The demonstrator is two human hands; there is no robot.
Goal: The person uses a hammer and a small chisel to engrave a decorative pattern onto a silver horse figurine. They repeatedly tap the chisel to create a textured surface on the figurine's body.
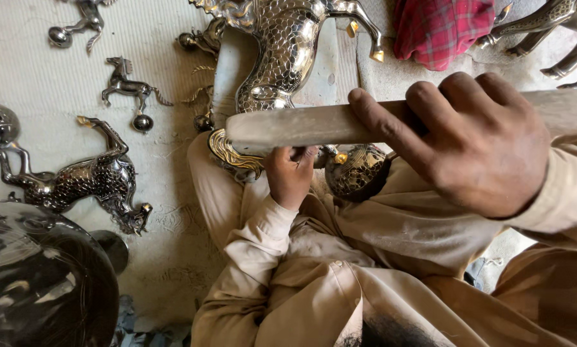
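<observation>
Wooden stick over the big metal horse

My right hand (pixel 481 144) is clamped round the wooden stick (pixel 314 125), held across my lap; my left hand (pixel 290 173) grips the metal horse (pixel 282 51) at its base, beside its ball (pixel 354 172).

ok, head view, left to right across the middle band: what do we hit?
Dark round metal vessel → patterned metal horse lying on its side → left hand → patterned metal ball → right hand gripping the pale wooden bar.
</observation>
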